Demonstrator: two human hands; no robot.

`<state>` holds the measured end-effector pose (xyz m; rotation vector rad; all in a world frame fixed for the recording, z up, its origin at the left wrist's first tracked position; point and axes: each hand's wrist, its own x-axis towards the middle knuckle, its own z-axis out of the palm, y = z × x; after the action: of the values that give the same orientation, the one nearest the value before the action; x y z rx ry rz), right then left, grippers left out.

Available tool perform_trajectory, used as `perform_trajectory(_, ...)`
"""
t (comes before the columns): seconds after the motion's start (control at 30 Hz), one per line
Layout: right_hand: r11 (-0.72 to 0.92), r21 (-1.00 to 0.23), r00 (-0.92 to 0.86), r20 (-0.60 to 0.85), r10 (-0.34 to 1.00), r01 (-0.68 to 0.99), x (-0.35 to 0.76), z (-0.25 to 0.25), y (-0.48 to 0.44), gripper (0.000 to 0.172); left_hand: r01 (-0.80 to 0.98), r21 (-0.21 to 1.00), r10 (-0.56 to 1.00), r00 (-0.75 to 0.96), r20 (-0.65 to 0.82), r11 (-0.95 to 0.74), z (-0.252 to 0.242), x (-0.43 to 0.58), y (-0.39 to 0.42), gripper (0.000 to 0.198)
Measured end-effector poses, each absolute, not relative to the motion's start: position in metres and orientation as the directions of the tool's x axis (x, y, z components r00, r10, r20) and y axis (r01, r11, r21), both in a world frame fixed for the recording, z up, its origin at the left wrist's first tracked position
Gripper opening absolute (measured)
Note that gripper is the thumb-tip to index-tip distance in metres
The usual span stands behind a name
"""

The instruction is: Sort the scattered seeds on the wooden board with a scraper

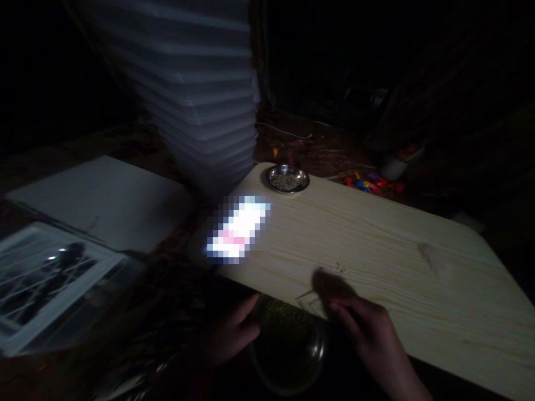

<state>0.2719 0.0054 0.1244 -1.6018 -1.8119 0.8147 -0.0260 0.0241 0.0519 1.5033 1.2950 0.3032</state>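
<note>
The scene is very dark. My left hand (pixel 233 334) grips the rim of a glass bowl (pixel 288 351) that holds greenish grains. The bowl sits just below the near edge of a pale wooden table (pixel 376 245). My right hand (pixel 368 328) lies on the table edge beside the bowl. Its fingers are stretched flat toward the bowl, with blurred tips and nothing visibly held. A few tiny specks (pixel 338 269) lie on the wood just beyond the fingers.
A small steel plate (pixel 288 178) with grains sits at the table's far corner. A glowing phone (pixel 239 229) lies on the left edge. Several stacked plastic containers (pixel 200 94) rise behind it. White boards (pixel 100 200) and a framed tray (pixel 50 278) lie left; colourful bits (pixel 371 184) lie on the floor.
</note>
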Motion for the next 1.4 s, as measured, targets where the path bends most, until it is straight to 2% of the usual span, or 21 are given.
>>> perform_trajectory(0.1,0.042,-0.756,-0.036,0.024,0.999,0.654,0.283,0.122,-0.001,0.027,0.538,0.824,0.836,0.360,-0.415,0.177,0.048,-0.030,0.023,0.072)
perform_trajectory(0.3,-0.111,-0.742,0.211,0.042,0.977,0.661,0.317,0.130,-0.012,0.032,0.575,0.818,0.819,0.470,-0.328,-0.003,0.028,-0.020,0.013,0.065)
perform_trajectory(0.4,-0.188,-0.765,0.360,0.062,0.931,0.616,0.327,0.140,-0.013,0.036,0.587,0.807,0.845,0.463,-0.269,-0.064,0.028,-0.015,0.012,0.063)
perform_trajectory(0.5,-0.214,-0.786,0.417,0.060,0.907,0.579,0.332,0.143,-0.012,0.037,0.615,0.780,0.828,0.493,-0.267,-0.115,0.029,-0.014,0.013,0.063)
perform_trajectory(0.7,-0.158,-0.751,0.350,0.104,0.931,0.642,0.339,0.126,0.000,0.035,0.697,0.717,0.786,0.458,-0.416,-0.026,0.036,-0.011,0.015,0.071)
perform_trajectory(0.97,-0.071,-0.738,0.249,0.134,0.959,0.671,0.334,0.115,0.015,0.036,0.779,0.627,0.721,0.440,-0.535,-0.009,0.053,-0.004,0.020,0.076)
perform_trajectory(1.2,-0.089,-0.793,0.218,0.057,0.974,0.603,0.335,0.121,0.008,0.035,0.688,0.726,0.761,0.478,-0.439,-0.014,0.027,-0.013,0.015,0.074)
perform_trajectory(1.4,-0.098,-0.796,0.225,0.049,0.973,0.598,0.334,0.123,0.001,0.034,0.718,0.695,0.739,0.450,-0.501,0.034,0.029,-0.013,0.014,0.079)
